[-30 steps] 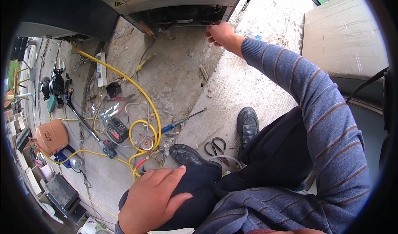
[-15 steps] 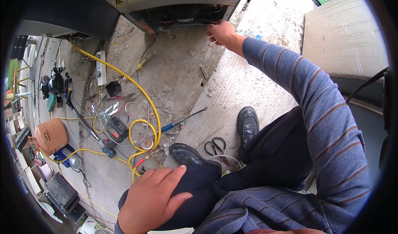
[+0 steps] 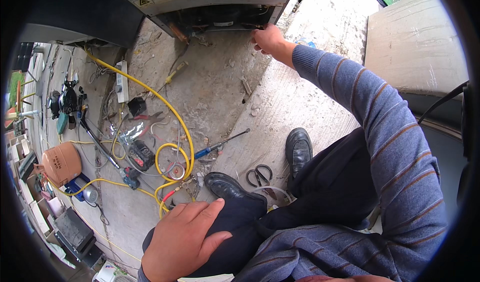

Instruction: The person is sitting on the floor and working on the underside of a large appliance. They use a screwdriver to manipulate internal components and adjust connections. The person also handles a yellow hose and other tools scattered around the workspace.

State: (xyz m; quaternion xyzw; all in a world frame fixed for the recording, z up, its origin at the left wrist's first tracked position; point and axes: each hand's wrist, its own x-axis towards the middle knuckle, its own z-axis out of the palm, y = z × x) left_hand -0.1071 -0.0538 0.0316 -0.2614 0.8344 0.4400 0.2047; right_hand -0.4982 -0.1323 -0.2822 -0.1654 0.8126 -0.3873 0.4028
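Observation:
My right hand [image 3: 271, 39] reaches forward to the lower right corner of a grey appliance [image 3: 215, 4], beside its open bottom compartment [image 3: 222, 19]. The fingers are curled together there; what they hold, if anything, is hidden. Inside the compartment are dark parts and a copper-coloured pipe [image 3: 176, 31] at the left. My left hand [image 3: 182, 239] lies over my left knee, fingers stretched and thumb apart, with nothing in it. Scissors with black handles [image 3: 259, 176] lie between my shoes. A blue-handled screwdriver [image 3: 220, 144] lies on the concrete ahead of my left shoe.
A yellow hose [image 3: 165, 99] loops over the floor at the left. Near it are pliers [image 3: 147, 117], a cordless tool's battery [image 3: 142, 154], a white power strip [image 3: 121, 82] and an orange-brown cylinder [image 3: 62, 163]. A large pale panel [image 3: 415, 42] stands at the right.
My right hand has shifted very slightly to the right at the compartment's corner, its fingers still curled. My left hand stays in place.

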